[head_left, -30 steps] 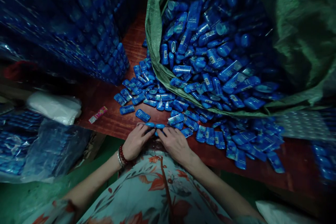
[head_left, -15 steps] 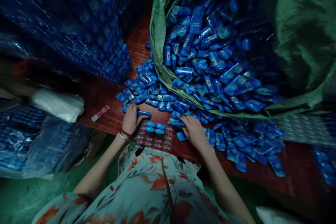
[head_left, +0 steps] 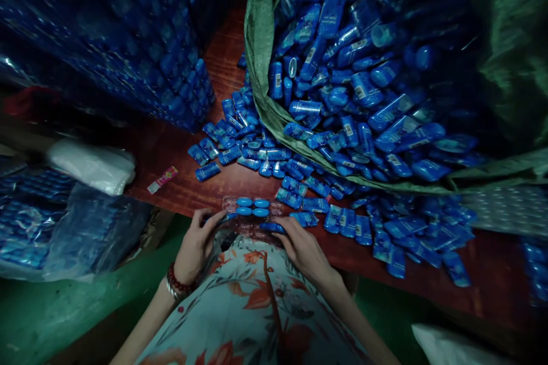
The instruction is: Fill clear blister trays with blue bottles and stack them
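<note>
A clear moulded tray (head_left: pixel 270 232) lies at the table's front edge, with several blue packs (head_left: pixel 252 207) seated in its cavities. At the tray's left side my left hand (head_left: pixel 197 242) pinches a blue pack, of which only a sliver shows past the fingers. Over the right part of the tray, my right hand (head_left: pixel 299 240) has its thumb and fingers closed on another blue pack (head_left: pixel 273 228). Loose blue packs (head_left: pixel 291 197) lie just beyond my right hand.
A large green sack (head_left: pixel 262 68) full of blue packs opens toward me. Stacked blue packs (head_left: pixel 171 68) rise at the left. Near the left edge are a pink wrapper (head_left: pixel 162 179) and a white plastic bundle (head_left: pixel 92 166). Another clear tray (head_left: pixel 505 211) sits at the right.
Both hands have moved back toward my body, each with a blue pack, and now sit low over the tray's sides. The view has shifted slightly.
</note>
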The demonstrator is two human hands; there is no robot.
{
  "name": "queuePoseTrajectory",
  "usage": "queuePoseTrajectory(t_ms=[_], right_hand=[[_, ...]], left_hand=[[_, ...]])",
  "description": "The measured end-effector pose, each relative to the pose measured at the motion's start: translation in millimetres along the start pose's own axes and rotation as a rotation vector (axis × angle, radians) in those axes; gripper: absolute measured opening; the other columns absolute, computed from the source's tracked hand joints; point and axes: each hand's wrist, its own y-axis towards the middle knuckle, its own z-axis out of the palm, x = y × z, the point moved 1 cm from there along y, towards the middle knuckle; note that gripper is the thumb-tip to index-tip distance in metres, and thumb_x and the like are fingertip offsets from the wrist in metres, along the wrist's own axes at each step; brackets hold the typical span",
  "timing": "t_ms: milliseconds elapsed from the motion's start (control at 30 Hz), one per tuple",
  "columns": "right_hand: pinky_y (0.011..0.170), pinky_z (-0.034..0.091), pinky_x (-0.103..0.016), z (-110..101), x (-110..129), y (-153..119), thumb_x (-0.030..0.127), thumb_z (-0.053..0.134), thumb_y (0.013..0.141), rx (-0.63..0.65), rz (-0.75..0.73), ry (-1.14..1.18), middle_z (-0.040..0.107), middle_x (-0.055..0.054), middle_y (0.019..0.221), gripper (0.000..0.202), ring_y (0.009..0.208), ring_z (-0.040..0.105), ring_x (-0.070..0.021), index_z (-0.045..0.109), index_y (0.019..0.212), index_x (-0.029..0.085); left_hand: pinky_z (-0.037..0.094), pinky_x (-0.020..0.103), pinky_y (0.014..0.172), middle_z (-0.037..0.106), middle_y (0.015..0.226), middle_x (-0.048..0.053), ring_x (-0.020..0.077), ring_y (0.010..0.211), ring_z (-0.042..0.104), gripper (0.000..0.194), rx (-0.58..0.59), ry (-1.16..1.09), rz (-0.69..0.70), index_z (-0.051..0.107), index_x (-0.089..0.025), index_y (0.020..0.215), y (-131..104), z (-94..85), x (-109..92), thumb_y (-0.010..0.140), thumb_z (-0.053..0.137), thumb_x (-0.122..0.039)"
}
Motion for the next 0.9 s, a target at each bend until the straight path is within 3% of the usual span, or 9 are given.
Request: queuePoseTrajectory(t_ms=[100, 233, 333, 500, 600, 667, 767, 900], right_hand=[[0.079, 0.050, -0.028, 8.2, 0.0, 8.4, 0.013, 0.040, 0.090, -0.153, -0.159, -0.091, 0.061, -0.008, 0.099, 0.027, 0.093, 0.059, -0.0177, 0.049, 0.116, 0.018], [0.072, 0.048, -0.027, 12.6, 1.0, 12.1, 0.009, 0.038, 0.090, -0.199, -0.278, -0.296, 0.061, -0.009, 0.093, 0.028, 0.083, 0.058, -0.0172, 0.057, 0.108, 0.016], [0.072, 0.046, -0.027, 17.2, -0.2, 9.6, 0.008, 0.037, 0.089, -0.205, -0.256, -0.378, 0.061, -0.008, 0.087, 0.030, 0.079, 0.056, -0.0171, 0.060, 0.106, 0.016], [0.066, 0.043, -0.028, 22.8, 3.8, 13.0, 0.010, 0.039, 0.088, -0.197, -0.172, -0.452, 0.058, -0.006, 0.078, 0.029, 0.072, 0.052, -0.0176, 0.061, 0.106, 0.015], [0.069, 0.043, -0.030, 23.3, 7.2, 17.3, 0.012, 0.042, 0.088, -0.153, -0.146, -0.494, 0.059, -0.008, 0.086, 0.031, 0.076, 0.053, -0.0187, 0.057, 0.115, 0.013], [0.075, 0.043, -0.030, 24.0, 6.6, 17.0, 0.011, 0.041, 0.089, -0.138, -0.146, -0.491, 0.060, -0.010, 0.096, 0.037, 0.085, 0.054, -0.0190, 0.050, 0.124, 0.011], [0.079, 0.042, -0.031, 25.4, 3.3, 13.3, 0.009, 0.039, 0.088, -0.170, -0.164, -0.477, 0.061, -0.011, 0.098, 0.037, 0.087, 0.054, -0.0189, 0.050, 0.124, 0.010], [0.071, 0.042, -0.030, 24.4, 6.2, 14.1, 0.010, 0.040, 0.088, -0.129, -0.173, -0.505, 0.060, -0.008, 0.086, 0.033, 0.076, 0.053, -0.0185, 0.054, 0.118, 0.011]], left_hand=[[0.050, 0.026, 0.078, 0.053, 0.099, 0.006, 0.0154, 0.090, 0.057, 0.033, -0.035, -0.068, 0.022, 0.045, -0.021, 0.122, -1.4, 6.5, -9.3, 0.089, 0.046, -0.017], [0.050, 0.024, 0.076, 0.057, 0.095, 0.005, 0.0149, 0.086, 0.058, 0.030, -0.128, -0.097, 0.124, 0.049, -0.020, 0.116, -0.4, 11.6, -11.5, 0.086, 0.053, -0.016], [0.050, 0.023, 0.077, 0.056, 0.104, 0.008, 0.0153, 0.091, 0.058, 0.035, -0.161, -0.057, 0.155, 0.050, -0.021, 0.121, -4.8, 9.3, -10.6, 0.087, 0.051, -0.015], [0.050, 0.028, 0.080, 0.055, 0.106, 0.009, 0.0176, 0.096, 0.056, 0.045, -0.098, -0.026, 0.238, 0.045, -0.024, 0.132, 0.5, 19.5, -7.3, 0.088, 0.042, -0.010], [0.050, 0.032, 0.082, 0.058, 0.106, 0.011, 0.0191, 0.097, 0.056, 0.052, -0.121, -0.084, 0.318, 0.033, -0.021, 0.139, 14.9, 30.0, -2.7, 0.089, 0.042, -0.011], [0.050, 0.034, 0.085, 0.057, 0.107, 0.013, 0.0199, 0.100, 0.055, 0.050, -0.116, -0.105, 0.350, 0.033, -0.019, 0.138, 24.6, 33.0, 1.0, 0.089, 0.042, -0.012], [0.050, 0.035, 0.084, 0.057, 0.107, 0.013, 0.0203, 0.100, 0.054, 0.044, -0.074, -0.088, 0.411, 0.040, -0.018, 0.134, 35.6, 30.2, 6.0, 0.091, 0.039, -0.013], [0.050, 0.038, 0.085, 0.058, 0.107, 0.015, 0.0220, 0.102, 0.053, 0.042, -0.019, -0.045, 0.550, 0.040, -0.015, 0.134, 47.4, 21.1, 11.6, 0.092, 0.035, -0.015]])
